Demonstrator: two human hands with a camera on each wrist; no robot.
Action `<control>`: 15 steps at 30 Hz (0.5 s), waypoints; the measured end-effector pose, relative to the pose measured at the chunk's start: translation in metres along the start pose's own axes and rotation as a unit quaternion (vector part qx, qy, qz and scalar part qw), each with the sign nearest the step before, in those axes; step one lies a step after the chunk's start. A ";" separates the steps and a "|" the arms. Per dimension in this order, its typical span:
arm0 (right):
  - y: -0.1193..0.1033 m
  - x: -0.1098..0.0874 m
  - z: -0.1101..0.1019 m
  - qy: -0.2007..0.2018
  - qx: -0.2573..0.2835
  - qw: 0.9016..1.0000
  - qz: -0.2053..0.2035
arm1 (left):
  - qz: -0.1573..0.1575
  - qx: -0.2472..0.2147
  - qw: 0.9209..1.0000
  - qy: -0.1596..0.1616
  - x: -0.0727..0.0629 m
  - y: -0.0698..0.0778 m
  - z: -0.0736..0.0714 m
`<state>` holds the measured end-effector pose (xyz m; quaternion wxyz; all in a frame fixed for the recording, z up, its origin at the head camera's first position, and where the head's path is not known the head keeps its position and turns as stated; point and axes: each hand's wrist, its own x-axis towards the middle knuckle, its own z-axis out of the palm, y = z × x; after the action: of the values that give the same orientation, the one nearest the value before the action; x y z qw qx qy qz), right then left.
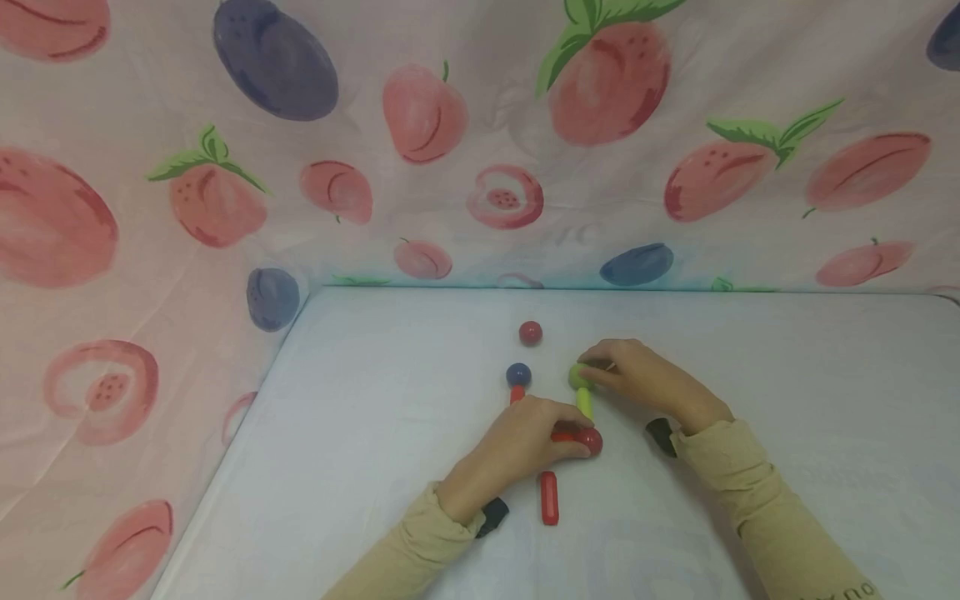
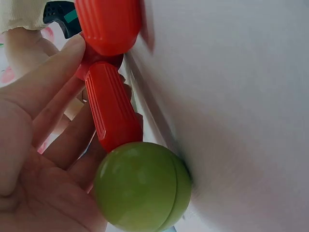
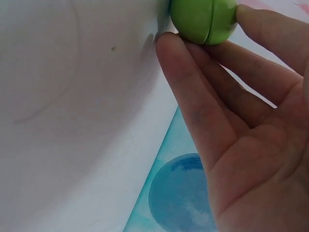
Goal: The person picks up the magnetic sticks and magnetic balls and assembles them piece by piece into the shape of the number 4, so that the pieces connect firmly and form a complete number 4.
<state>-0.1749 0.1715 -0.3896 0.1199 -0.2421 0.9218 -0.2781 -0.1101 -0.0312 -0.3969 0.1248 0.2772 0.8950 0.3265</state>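
My left hand (image 1: 517, 442) pinches a red ball (image 1: 591, 442) between thumb and fingers. From that ball a red rod (image 2: 113, 108) runs to a green ball (image 2: 142, 186), which the left hand covers in the head view. My right hand (image 1: 641, 379) holds another green ball (image 1: 578, 376) by thumb and fingertips, also seen as the green ball (image 3: 205, 19) in the right wrist view. A yellow-green rod (image 1: 584, 404) lies between this ball and the red one. A blue ball (image 1: 518, 375) meets a red rod (image 1: 517, 395), partly hidden behind the left hand.
A separate red ball (image 1: 530, 333) sits farther back on the white tabletop (image 1: 390, 375). Nearer the front lies a red rod (image 1: 550, 498). Fruit-print cloth (image 1: 450, 192) rises behind the table and along its left side. Dark wrist devices (image 1: 492, 517) show under both sleeves.
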 end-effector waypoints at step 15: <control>0.001 0.000 0.001 0.012 -0.012 1.000 -0.005 | -0.008 -0.010 1.000 0.001 0.000 0.001 -0.002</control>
<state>-0.1750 0.1719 -0.3911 0.1046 -0.2447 0.9253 -0.2703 -0.1101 -0.0316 -0.3946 0.1293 0.2691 0.8940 0.3343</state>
